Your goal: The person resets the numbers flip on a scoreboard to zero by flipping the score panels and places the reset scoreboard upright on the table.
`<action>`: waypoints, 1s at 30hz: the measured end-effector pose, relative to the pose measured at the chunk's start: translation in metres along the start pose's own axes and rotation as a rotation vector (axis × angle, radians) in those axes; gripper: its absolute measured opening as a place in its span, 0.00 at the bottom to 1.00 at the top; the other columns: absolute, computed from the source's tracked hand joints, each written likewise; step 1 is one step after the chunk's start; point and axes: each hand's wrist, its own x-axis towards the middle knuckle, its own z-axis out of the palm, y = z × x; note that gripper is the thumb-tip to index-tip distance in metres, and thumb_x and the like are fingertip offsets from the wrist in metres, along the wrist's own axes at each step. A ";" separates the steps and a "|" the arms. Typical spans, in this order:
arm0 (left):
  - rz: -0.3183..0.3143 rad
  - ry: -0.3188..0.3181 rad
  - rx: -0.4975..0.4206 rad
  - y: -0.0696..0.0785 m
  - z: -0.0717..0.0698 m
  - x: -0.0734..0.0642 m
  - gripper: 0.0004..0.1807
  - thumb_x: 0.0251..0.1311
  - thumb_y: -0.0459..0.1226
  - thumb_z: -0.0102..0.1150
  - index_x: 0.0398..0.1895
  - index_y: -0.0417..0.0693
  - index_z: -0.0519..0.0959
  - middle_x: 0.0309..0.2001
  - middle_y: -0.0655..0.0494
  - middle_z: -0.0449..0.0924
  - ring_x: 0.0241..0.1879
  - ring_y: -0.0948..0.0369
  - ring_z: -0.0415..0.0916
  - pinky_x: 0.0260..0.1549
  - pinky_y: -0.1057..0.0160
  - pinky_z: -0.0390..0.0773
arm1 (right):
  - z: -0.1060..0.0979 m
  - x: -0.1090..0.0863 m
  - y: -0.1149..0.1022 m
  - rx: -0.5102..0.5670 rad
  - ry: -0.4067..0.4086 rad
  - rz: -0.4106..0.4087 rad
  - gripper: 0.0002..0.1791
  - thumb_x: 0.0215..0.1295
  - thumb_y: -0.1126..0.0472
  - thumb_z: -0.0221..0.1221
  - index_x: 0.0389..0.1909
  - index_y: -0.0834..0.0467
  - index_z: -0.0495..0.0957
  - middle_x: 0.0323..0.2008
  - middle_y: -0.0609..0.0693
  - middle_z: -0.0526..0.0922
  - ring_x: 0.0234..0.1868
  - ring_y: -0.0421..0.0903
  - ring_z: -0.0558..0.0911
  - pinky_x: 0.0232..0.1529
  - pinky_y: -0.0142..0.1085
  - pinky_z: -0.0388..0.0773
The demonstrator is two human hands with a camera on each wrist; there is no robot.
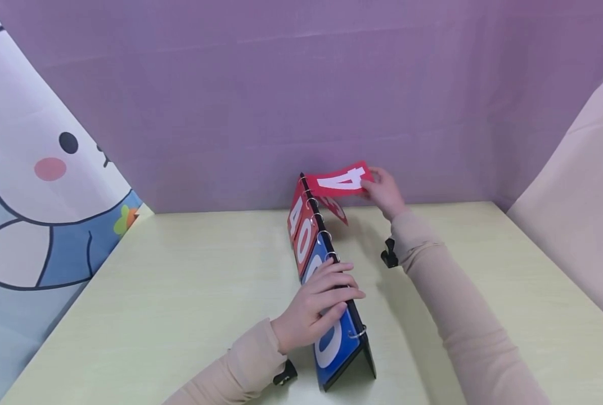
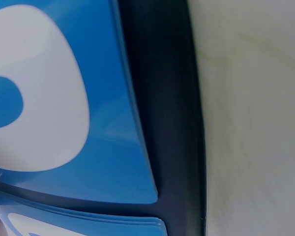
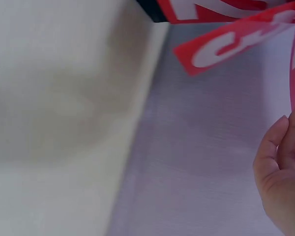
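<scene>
A tent-shaped flip scoreboard [image 1: 362,337] stands lengthwise on the table, its number cards hung on metal rings along a black ridge. My right hand [image 1: 386,193] pinches the outer end of a red card with a white 4 [image 1: 339,180], raised over the right side. Below it another red card with a 3 [image 3: 214,51] hangs at a slant. On the left face are a red 4 and 0 [image 1: 304,239] and blue cards. My left hand [image 1: 319,304] rests across the ridge over the blue cards, fingers extended past it. A blue 0 card [image 2: 108,113] fills much of the left wrist view.
The pale table [image 1: 180,292] spreads on both sides of the scoreboard. Close behind its far end rises a purple cloth backdrop [image 1: 301,101]. A cartoon-printed cloth [image 1: 23,169] slopes along the left, a pale one [image 1: 580,185] on the right.
</scene>
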 end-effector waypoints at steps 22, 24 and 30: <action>-0.011 -0.003 -0.005 -0.001 0.001 0.001 0.23 0.74 0.45 0.33 0.49 0.45 0.79 0.49 0.52 0.78 0.64 0.56 0.66 0.70 0.51 0.55 | 0.024 -0.011 -0.056 -0.135 0.043 -0.222 0.31 0.64 0.59 0.59 0.66 0.57 0.60 0.59 0.57 0.73 0.58 0.52 0.74 0.56 0.46 0.76; -0.003 0.001 -0.002 -0.001 0.002 0.001 0.23 0.74 0.45 0.33 0.49 0.45 0.79 0.50 0.52 0.78 0.64 0.55 0.66 0.70 0.51 0.55 | 0.028 -0.013 -0.057 -0.170 0.023 -0.234 0.29 0.64 0.58 0.59 0.64 0.57 0.61 0.58 0.57 0.73 0.58 0.52 0.75 0.56 0.46 0.76; 0.022 0.015 0.010 -0.002 0.003 0.002 0.22 0.74 0.44 0.33 0.48 0.45 0.79 0.49 0.52 0.79 0.63 0.55 0.66 0.70 0.50 0.55 | 0.040 -0.015 -0.052 -0.234 -0.041 -0.250 0.32 0.61 0.55 0.62 0.64 0.54 0.61 0.57 0.54 0.74 0.55 0.51 0.77 0.56 0.46 0.76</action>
